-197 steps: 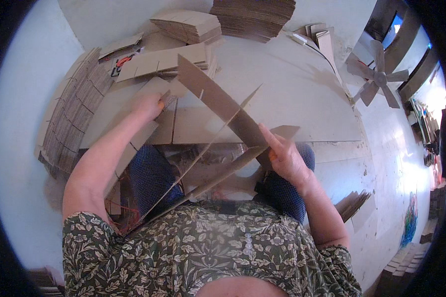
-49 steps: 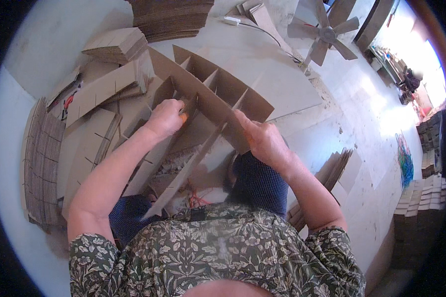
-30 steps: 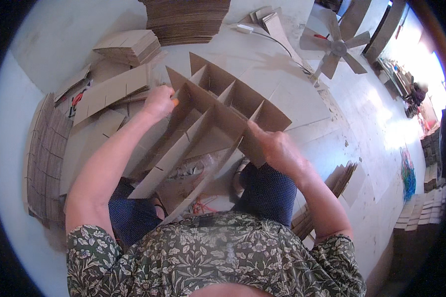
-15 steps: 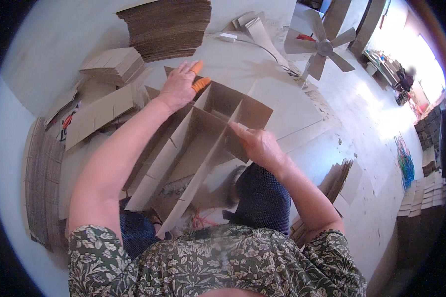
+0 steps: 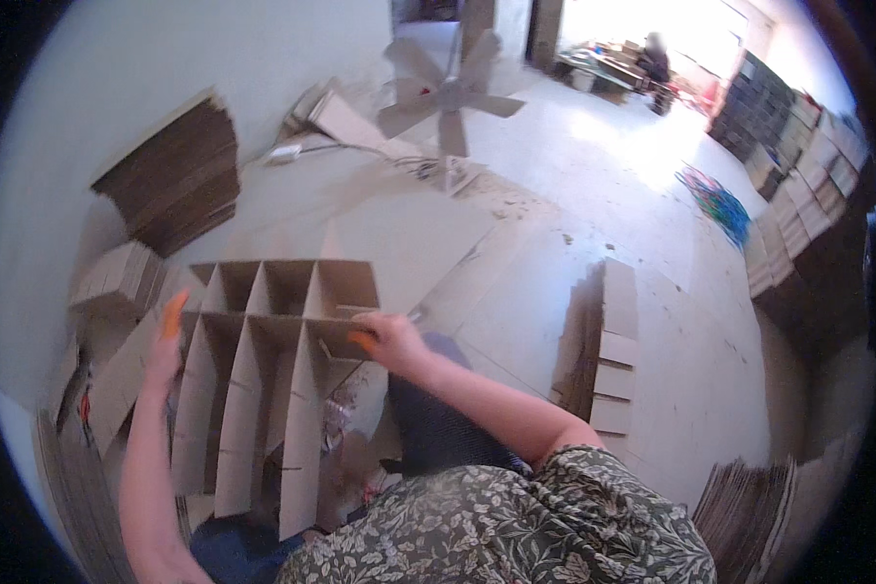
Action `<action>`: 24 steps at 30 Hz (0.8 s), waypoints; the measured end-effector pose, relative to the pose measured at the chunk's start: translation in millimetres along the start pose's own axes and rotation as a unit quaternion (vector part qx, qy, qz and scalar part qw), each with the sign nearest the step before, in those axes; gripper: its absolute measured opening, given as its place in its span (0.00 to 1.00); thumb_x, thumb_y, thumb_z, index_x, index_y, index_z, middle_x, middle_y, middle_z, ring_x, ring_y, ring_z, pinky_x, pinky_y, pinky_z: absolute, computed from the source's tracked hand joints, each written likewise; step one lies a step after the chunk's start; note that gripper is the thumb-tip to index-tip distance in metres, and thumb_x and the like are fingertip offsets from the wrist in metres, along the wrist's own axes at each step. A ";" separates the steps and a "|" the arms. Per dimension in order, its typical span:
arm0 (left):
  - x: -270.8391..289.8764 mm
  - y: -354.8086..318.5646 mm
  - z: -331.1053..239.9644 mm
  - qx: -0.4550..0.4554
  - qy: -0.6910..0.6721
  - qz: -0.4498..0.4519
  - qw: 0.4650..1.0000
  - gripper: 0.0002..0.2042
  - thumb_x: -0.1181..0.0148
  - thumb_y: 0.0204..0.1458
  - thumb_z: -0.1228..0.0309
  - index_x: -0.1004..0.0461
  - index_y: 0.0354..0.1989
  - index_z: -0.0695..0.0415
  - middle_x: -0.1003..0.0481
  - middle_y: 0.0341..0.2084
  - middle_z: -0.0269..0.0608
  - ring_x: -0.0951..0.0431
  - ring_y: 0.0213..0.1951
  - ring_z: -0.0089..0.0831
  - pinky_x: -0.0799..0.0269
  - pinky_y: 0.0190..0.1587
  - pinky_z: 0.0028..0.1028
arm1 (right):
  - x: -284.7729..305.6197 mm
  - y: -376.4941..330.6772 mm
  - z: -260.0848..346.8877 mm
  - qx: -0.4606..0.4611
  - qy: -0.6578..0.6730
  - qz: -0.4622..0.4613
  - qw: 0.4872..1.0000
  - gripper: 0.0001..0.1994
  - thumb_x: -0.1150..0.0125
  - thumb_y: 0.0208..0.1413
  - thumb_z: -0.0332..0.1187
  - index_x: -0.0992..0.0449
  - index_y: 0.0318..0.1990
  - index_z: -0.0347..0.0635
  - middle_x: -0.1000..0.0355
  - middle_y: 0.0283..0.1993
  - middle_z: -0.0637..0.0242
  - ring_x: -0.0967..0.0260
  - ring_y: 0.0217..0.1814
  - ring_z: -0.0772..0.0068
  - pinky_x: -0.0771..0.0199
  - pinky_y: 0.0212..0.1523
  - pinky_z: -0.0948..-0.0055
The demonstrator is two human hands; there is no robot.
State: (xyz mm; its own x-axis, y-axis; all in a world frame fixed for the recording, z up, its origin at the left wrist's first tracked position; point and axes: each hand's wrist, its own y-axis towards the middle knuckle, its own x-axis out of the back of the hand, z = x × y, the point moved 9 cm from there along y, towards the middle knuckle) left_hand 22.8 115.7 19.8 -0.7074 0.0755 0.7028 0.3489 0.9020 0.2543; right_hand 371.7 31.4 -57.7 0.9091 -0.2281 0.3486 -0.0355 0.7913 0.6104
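A cardboard divider (image 5: 226,389) stands tilted across my lap, its long slotted strips crossed by a shorter strip into several open cells. At the right end of that cross strip, my right hand (image 5: 389,341) is closed on the cardboard, an orange finger cover showing beneath it. Along the divider's left side is my left hand (image 5: 166,346), seen edge-on. Its fingers point up and away, stretched out, with orange covers on the tips; the palm side is partly hidden. Free strip ends hang toward my knees.
Stacked cardboard sheets (image 5: 180,170) lean on the wall, above a smaller cardboard pile (image 5: 117,277). A standing fan (image 5: 452,94) is farther ahead. Slotted strips (image 5: 613,350) lie on the floor to my right, and coloured cords (image 5: 715,209) beyond. A person (image 5: 655,63) is far off.
The view has swung right. My left hand has gone from the divider's far edge to its left side. My right hand has shifted from an inner joint to the cross strip's right end.
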 end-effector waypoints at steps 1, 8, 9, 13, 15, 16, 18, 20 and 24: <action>6.2 -26.6 -8.0 0.121 0.003 -0.020 0.992 0.21 0.62 0.63 0.67 0.43 0.65 0.53 0.43 0.64 0.38 0.45 0.66 0.33 0.53 0.66 0.33 | 3.8 -0.7 -0.5 0.001 -0.018 -0.010 1.000 0.09 0.39 0.50 0.34 0.25 0.34 0.39 0.27 0.32 0.51 0.29 0.37 0.45 0.28 0.36 0.56; 88.5 -230.7 99.6 0.355 -0.170 -0.144 0.908 0.34 0.68 0.60 0.43 0.37 0.61 0.62 0.35 0.58 0.48 0.38 0.61 0.40 0.50 0.65 0.36 | -6.7 -0.3 -10.5 -0.012 -0.022 -0.004 1.000 0.10 0.40 0.50 0.35 0.28 0.26 0.35 0.28 0.28 0.51 0.30 0.35 0.45 0.30 0.35 0.53; 86.6 -248.9 92.9 0.355 -0.035 -0.163 0.920 0.35 0.67 0.60 0.42 0.34 0.57 0.65 0.32 0.55 0.49 0.34 0.58 0.39 0.45 0.62 0.35 | -6.4 -0.3 -10.5 -0.012 -0.029 -0.005 0.999 0.10 0.40 0.50 0.35 0.28 0.27 0.35 0.28 0.28 0.51 0.30 0.35 0.45 0.30 0.35 0.53; 70.4 -336.7 146.6 0.339 0.130 -0.146 0.920 0.29 0.58 0.59 0.49 0.26 0.46 0.66 0.23 0.42 0.52 0.24 0.45 0.42 0.32 0.47 0.36 | -11.2 -1.1 -12.5 -0.027 -0.049 0.001 0.998 0.10 0.41 0.50 0.35 0.26 0.28 0.36 0.28 0.29 0.50 0.30 0.35 0.44 0.30 0.36 0.53; 42.3 -321.3 105.7 0.317 0.170 -0.127 0.924 0.25 0.56 0.58 0.54 0.26 0.46 0.66 0.24 0.42 0.53 0.24 0.45 0.43 0.32 0.48 0.36 | -7.7 -1.4 -15.9 -0.039 -0.058 -0.001 0.998 0.10 0.41 0.50 0.35 0.26 0.28 0.36 0.28 0.29 0.50 0.30 0.36 0.44 0.29 0.37 0.53; 34.9 -319.5 89.0 0.306 0.187 -0.120 0.926 0.23 0.55 0.58 0.56 0.26 0.46 0.65 0.24 0.43 0.53 0.25 0.46 0.43 0.32 0.49 0.36 | -5.8 -1.1 -13.2 -0.040 -0.049 -0.004 0.998 0.10 0.41 0.50 0.35 0.26 0.28 0.36 0.28 0.29 0.49 0.30 0.36 0.44 0.29 0.37 0.53; 26.9 -337.4 64.6 0.283 0.211 -0.122 0.928 0.20 0.53 0.57 0.61 0.26 0.46 0.65 0.25 0.43 0.54 0.25 0.47 0.44 0.32 0.50 0.35 | -15.5 -0.1 -2.9 -0.036 -0.022 0.009 0.999 0.11 0.42 0.51 0.36 0.26 0.28 0.36 0.28 0.30 0.49 0.30 0.36 0.43 0.29 0.37 0.53; 17.8 -336.8 46.2 0.235 0.234 -0.122 0.936 0.16 0.52 0.56 0.66 0.25 0.46 0.64 0.25 0.44 0.55 0.26 0.47 0.45 0.32 0.51 0.35 | -18.0 0.4 -1.5 -0.041 0.003 0.014 0.999 0.11 0.42 0.51 0.36 0.26 0.28 0.35 0.28 0.30 0.49 0.30 0.36 0.43 0.29 0.37 0.52; -6.6 -313.0 19.9 0.298 0.277 -0.069 0.911 0.16 0.50 0.57 0.64 0.25 0.47 0.60 0.25 0.41 0.58 0.25 0.45 0.45 0.31 0.48 0.36 | -15.4 -2.2 -19.1 -0.065 -0.025 0.016 0.997 0.12 0.43 0.52 0.37 0.26 0.28 0.35 0.28 0.30 0.48 0.29 0.36 0.43 0.30 0.37 0.52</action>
State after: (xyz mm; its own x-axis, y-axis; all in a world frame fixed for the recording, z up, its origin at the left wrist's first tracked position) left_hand -94.0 -158.6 -77.7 -0.2430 -0.1336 0.9608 -0.2328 0.9695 0.0760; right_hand 365.7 44.0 -78.0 0.8865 -0.2263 0.4036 -0.0081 0.8645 0.5025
